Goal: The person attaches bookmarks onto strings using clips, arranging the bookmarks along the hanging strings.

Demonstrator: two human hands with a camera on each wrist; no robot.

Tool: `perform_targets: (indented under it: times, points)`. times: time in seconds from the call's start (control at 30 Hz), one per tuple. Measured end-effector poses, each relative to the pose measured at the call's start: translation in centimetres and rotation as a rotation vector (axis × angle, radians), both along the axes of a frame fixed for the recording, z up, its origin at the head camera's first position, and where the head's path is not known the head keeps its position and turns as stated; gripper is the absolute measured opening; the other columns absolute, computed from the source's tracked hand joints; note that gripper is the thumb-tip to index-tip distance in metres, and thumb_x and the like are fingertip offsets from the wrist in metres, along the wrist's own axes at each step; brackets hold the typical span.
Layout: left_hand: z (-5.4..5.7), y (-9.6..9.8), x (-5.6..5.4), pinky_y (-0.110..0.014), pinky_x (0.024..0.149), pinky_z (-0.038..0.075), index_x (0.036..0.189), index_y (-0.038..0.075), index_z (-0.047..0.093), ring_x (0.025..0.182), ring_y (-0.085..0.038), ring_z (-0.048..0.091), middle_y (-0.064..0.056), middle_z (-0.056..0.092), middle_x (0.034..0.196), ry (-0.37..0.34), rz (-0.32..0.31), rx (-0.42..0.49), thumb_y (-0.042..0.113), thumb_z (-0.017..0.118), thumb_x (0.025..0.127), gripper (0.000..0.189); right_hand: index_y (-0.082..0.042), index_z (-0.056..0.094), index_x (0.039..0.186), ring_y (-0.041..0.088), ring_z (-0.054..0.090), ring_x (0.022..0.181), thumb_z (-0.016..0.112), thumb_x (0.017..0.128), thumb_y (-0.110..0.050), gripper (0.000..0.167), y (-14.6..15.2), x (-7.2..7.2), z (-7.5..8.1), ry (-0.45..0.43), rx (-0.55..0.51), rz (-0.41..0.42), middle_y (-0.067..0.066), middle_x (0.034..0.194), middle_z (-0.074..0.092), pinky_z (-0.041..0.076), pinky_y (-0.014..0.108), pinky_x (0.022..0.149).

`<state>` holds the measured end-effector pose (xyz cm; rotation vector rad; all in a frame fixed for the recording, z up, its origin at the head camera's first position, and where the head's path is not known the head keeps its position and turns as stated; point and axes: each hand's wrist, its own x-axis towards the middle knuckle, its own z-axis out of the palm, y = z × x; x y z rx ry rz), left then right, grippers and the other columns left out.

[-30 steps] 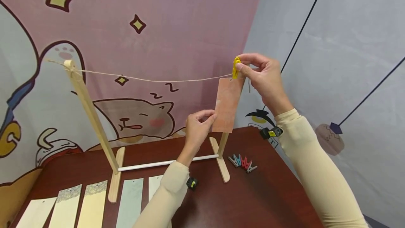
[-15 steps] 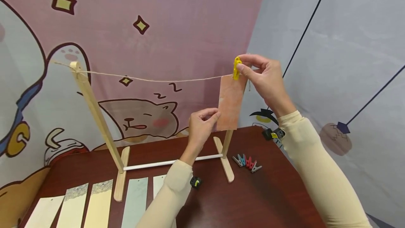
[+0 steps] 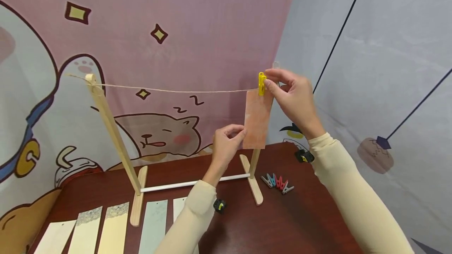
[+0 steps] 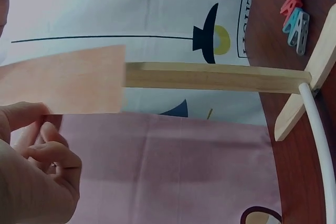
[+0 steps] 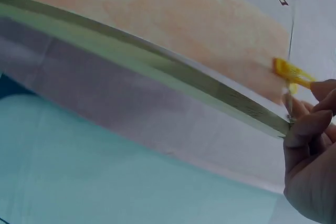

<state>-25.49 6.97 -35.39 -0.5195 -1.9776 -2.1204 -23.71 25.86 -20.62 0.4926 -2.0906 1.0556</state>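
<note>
A peach-orange paper card point(image 3: 256, 120) hangs at the right end of a thin string point(image 3: 183, 91). A yellow clothespin point(image 3: 261, 84) sits over the string and the card's top edge. My right hand point(image 3: 296, 96) pinches the clothespin's upper end with thumb and forefinger; the right wrist view shows the fingertips at the end of the yellow clothespin point(image 5: 295, 73). Lower down, my left hand point(image 3: 226, 142) pinches the card's left edge, and in the left wrist view its thumb and forefinger meet at the edge of the card point(image 4: 79, 85).
The string runs between two wooden posts point(image 3: 114, 132), joined low down by a white rod point(image 3: 169, 186). Several clothespins point(image 3: 277, 182) lie beside the right foot point(image 3: 252, 185) of the stand. Several pale cards point(image 3: 152, 222) lie at the front left of the dark red table point(image 3: 282, 222).
The clothespin has come down over the card's top edge, and the card's top has risen to the string. Both hands keep their places on clothespin and card. The head view has shifted slightly.
</note>
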Motion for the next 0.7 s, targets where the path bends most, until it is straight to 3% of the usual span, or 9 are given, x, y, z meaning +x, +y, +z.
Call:
perform_targets:
  times: [0.1,0.17,0.27,0.4,0.57,0.7]
  points:
    - [-0.4,-0.5,0.1,-0.022,0.065,0.055,0.102,0.001,0.083,0.075,-0.012,0.067,-0.008,0.079,0.091,-0.027,-0.030,-0.001,0.007,0.082,0.097,0.008,-0.008,0.079,0.132,0.009,0.042,0.049,0.077,0.105,-0.015,0.028,-0.4,0.3,-0.8,0.047,0.017,-0.039,0.001,0.121,0.079,0.030,0.021,0.049]
    - [-0.7,-0.8,0.0,-0.023,0.070,0.056,0.104,-0.001,0.082,0.079,-0.012,0.068,-0.008,0.079,0.095,-0.018,-0.034,-0.015,0.006,0.082,0.097,0.010,-0.008,0.079,0.131,0.010,0.034,0.045,0.075,0.105,-0.012,0.026,-0.6,0.5,-1.2,0.074,-0.006,-0.047,0.001,0.120,0.080,0.027,0.022,0.046]
    - [-1.2,-1.5,0.1,-0.026,0.076,0.052,0.107,0.001,0.082,0.086,-0.010,0.068,-0.006,0.080,0.100,0.010,-0.011,-0.067,0.008,0.082,0.097,0.012,-0.001,0.079,0.127,0.014,0.045,0.049,0.072,0.104,-0.001,0.024,-1.3,1.4,-1.6,0.111,-0.060,-0.034,0.011,0.109,0.080,0.032,0.020,0.047]
    - [-1.9,-2.6,0.8,-0.027,0.070,0.046,0.109,0.007,0.082,0.079,-0.014,0.063,-0.003,0.080,0.101,0.027,0.018,-0.127,0.011,0.081,0.097,0.012,0.009,0.076,0.122,0.026,0.061,0.065,0.066,0.102,0.008,0.023,-2.0,2.8,-1.9,0.157,-0.117,0.004,0.025,0.102,0.074,0.044,0.018,0.056]
    - [-3.1,-3.8,2.3,-0.027,0.068,0.047,0.114,0.008,0.081,0.077,-0.021,0.061,-0.002,0.078,0.102,0.005,-0.002,-0.225,0.023,0.077,0.101,0.019,0.010,0.076,0.120,0.022,0.062,0.069,0.060,0.103,0.007,0.023,-1.7,3.6,-2.8,0.170,-0.190,0.017,0.026,0.111,0.073,0.047,0.017,0.059]
    - [-3.8,-4.9,3.5,-0.031,0.067,0.049,0.123,0.010,0.077,0.077,-0.025,0.062,-0.002,0.075,0.116,-0.047,-0.011,-0.291,0.034,0.077,0.100,0.032,0.009,0.076,0.121,0.018,0.063,0.071,0.059,0.105,0.004,0.024,-1.2,3.5,-3.9,0.153,-0.221,0.044,0.025,0.112,0.073,0.046,0.018,0.058]
